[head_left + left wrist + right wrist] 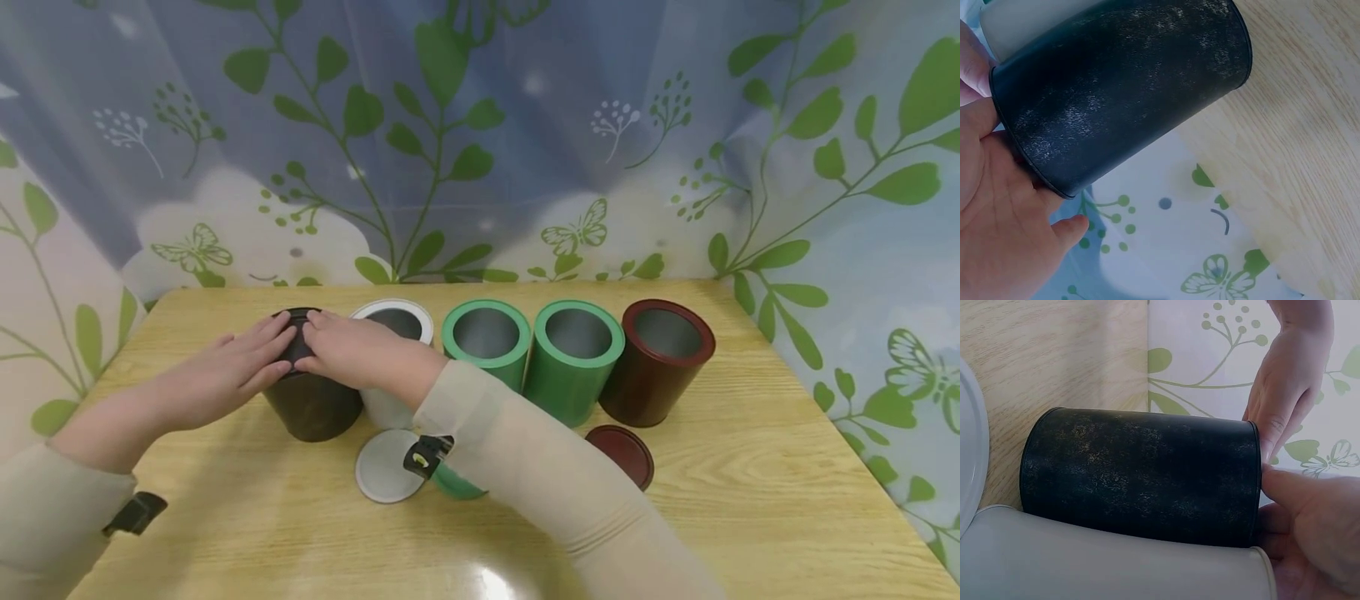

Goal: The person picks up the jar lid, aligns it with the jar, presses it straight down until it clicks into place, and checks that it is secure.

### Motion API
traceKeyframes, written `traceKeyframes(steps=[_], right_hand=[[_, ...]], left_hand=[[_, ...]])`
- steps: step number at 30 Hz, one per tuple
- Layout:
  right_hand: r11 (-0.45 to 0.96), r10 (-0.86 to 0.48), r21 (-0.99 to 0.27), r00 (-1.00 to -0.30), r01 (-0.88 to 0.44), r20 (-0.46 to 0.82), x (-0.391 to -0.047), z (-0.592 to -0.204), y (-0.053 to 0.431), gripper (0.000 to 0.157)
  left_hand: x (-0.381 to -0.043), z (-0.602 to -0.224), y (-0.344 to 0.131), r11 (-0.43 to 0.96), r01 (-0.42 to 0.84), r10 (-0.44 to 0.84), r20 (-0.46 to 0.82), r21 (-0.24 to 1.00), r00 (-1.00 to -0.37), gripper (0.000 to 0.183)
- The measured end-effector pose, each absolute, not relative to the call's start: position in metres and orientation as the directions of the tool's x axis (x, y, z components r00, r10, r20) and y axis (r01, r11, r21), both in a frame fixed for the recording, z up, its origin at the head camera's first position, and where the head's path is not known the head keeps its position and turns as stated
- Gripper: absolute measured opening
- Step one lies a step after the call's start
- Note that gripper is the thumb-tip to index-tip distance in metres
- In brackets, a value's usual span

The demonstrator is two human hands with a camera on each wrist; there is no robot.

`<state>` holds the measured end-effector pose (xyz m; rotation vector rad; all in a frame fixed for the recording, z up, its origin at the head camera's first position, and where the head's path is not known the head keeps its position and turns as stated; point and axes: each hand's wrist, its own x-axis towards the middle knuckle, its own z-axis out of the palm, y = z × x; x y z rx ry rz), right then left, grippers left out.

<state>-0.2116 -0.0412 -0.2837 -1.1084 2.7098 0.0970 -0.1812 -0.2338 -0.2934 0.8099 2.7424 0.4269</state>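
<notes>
A black tin (315, 408) stands upright at the left end of a row of tins. My left hand (217, 379) lies over its black lid (297, 343) with the fingers extended. From the other side my right hand (360, 346) presses on the same lid, also with straight fingers. In the left wrist view, the palm of the left hand (1010, 212) faces the tin's top edge. The right wrist view has the black tin (1141, 475) between the white tin and the left arm, with the fingers of both hands at its top end.
Beside the black tin are an uncovered white tin (384, 408), two uncovered green tins (566, 392) and an uncovered dark red tin (648, 387). In front lie a white lid (384, 471), a partly hidden green lid (456, 483) and a dark red lid (626, 454). Behind hangs a patterned curtain (480, 217).
</notes>
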Motion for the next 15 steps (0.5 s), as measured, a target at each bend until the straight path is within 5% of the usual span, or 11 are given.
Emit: traceKeyframes(steps=[15], right_hand=[[0.731,-0.661,0.005,-0.711,-0.682,-0.241,-0.2100,-0.2817,-0.0447,0.060]], left_hand=[[-0.1816,-0.2930,-0.2334,0.806,0.469,0.553,-0.177,0.361,-0.814,0.066]])
